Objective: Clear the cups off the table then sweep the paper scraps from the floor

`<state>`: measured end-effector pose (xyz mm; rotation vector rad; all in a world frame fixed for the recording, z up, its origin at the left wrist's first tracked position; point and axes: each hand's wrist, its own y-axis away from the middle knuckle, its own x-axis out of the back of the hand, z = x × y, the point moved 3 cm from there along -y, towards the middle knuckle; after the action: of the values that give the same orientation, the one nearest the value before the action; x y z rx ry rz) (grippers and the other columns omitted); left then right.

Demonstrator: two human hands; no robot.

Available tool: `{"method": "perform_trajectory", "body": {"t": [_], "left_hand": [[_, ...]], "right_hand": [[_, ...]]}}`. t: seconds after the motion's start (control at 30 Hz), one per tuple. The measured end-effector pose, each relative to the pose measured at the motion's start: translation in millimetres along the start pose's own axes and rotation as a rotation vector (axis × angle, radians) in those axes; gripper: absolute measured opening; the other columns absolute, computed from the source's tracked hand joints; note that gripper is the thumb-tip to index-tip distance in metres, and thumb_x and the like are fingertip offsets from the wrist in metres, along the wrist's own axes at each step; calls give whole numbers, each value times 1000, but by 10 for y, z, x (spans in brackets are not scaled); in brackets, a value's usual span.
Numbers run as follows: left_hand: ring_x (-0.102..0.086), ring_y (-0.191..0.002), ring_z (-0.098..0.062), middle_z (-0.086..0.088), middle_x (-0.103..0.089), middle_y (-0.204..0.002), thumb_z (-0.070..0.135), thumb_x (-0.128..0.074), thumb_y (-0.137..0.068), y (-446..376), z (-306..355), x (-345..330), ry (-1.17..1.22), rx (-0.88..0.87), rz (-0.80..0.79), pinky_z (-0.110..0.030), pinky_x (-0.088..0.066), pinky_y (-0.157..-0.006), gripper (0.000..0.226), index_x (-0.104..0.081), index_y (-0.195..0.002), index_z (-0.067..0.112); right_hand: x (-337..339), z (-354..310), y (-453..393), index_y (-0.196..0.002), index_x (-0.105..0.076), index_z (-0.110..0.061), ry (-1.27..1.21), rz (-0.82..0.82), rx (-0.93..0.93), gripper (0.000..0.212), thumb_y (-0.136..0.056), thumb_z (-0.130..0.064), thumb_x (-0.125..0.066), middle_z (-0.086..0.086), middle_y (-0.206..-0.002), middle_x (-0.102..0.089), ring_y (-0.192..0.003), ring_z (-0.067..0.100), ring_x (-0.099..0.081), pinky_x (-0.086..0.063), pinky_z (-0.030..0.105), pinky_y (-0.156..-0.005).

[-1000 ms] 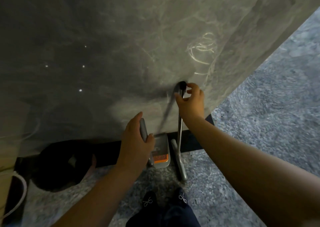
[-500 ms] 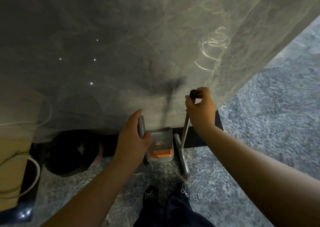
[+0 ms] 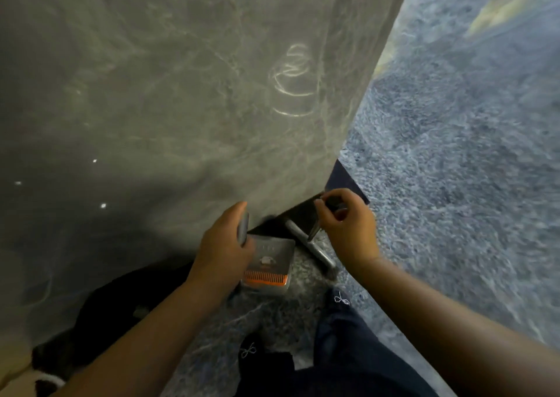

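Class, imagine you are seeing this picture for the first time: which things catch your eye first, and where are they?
Two hands low in the middle: the left hand grips the grey handle of a dustpan with an orange comb edge, and the right hand holds the top of a metal broom. Behind them rises a grey marbled wall bearing a pale scribble.

A broad grey marble-patterned wall panel (image 3: 169, 99) fills most of the view, veined with pale lines and a looping whitish scribble mark (image 3: 292, 79). A few small bright light specks (image 3: 103, 205) glint on its darker left part. A black skirting strip (image 3: 348, 178) runs along its base. Speckled blue-grey stone floor (image 3: 454, 184) spreads to the right, with a yellowish patch (image 3: 497, 11) far off.
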<state>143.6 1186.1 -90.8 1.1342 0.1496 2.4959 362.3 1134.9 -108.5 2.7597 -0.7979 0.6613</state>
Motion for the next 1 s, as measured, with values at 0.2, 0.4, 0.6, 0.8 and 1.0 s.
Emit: {"method": "perform_trajectory", "body": {"t": [0.2,0.4,0.6,0.8,1.0], "left_hand": [[-48,-130,-24,-4,-45,-148,6,-68,-86,352,-135,61,-109,-214,-153,-21,-33,-103,69,-39,-148,19],[-45,-131,-18,-2,-42,-150,3,-65,-88,710,-268,10,-200,-442,-270,-6,-22,-97,71,-35,-150,20],[-45,-130,-13,0,-43,-150,6,-66,-88,920,-370,-30,-278,-595,-298,-4,-22,-98,71,-35,-150,20],[-54,-122,-25,-7,-52,-142,5,-68,-87,1138,-433,-43,-276,-616,-288,-27,-43,-96,72,-36,-150,22],[-52,-124,-19,-3,-51,-144,7,-68,-87,1048,-328,-122,-208,-631,-344,-19,-36,-99,72,-37,-149,28]], "right_hand": [[-32,-25,995,-92,-68,-18,-28,153,-157,16,-84,-32,-70,-1,-88,-66,-78,16,-65,-57,42,-72],[-149,44,1826,-88,-72,-17,-54,252,-279,12,-81,-26,-75,-4,-79,-69,-68,10,-67,-58,34,-68],[-296,148,2463,-95,-73,-24,-161,276,-478,21,-77,-36,-74,-10,-80,-70,-73,1,-67,-54,18,-64],[-541,267,3040,-87,-69,-21,-525,314,-787,9,-81,-15,-67,9,-86,-73,-86,29,-70,-58,47,-82],[-836,423,3208,-104,-60,-2,-848,257,-1013,18,-86,4,-60,21,-84,-67,-61,18,-68,-58,24,-58]]}}
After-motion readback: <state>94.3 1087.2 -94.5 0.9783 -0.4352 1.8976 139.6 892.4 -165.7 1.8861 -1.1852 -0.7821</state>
